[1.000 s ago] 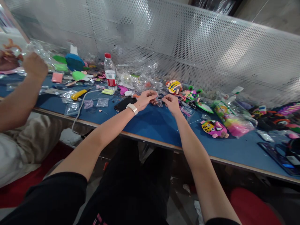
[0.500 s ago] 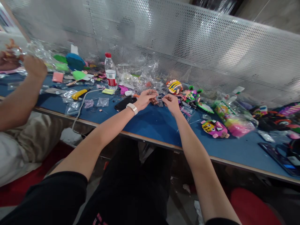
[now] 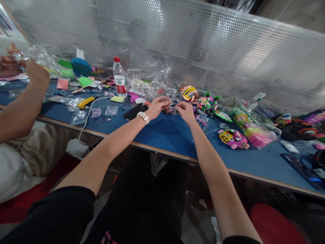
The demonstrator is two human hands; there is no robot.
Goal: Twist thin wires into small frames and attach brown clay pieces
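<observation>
My left hand [image 3: 157, 107], with a pale band on its wrist, is closed at the fingertips on a small clear plastic bag [image 3: 173, 110]. Something reddish-brown [image 3: 167, 109] shows in or behind the bag, too small to name. Just right of it, my right hand [image 3: 185, 111] has thumb and forefinger pinched together; what lies between them, if anything, is too small to make out. A black phone [image 3: 135, 112] lies beside my left wrist. Behind my right hand is a striped yellow, blue and orange clay figure [image 3: 189, 93].
A red-capped bottle [image 3: 120, 77] stands behind a yellow-handled cutter [image 3: 86, 102] and a white cable [image 3: 88, 117]. To the right lie a pink-and-yellow clay tiger face [image 3: 233, 139] and bagged colored clay [image 3: 261, 135]. A perforated metal panel [image 3: 203, 47] borders the blue table [image 3: 162, 135]. A co-worker's arm [image 3: 27, 98] reaches in at left.
Hardly anything differs. Both my hands stay in nearly the same place, fingers closed, and the co-worker's hand at left shifts slightly.
</observation>
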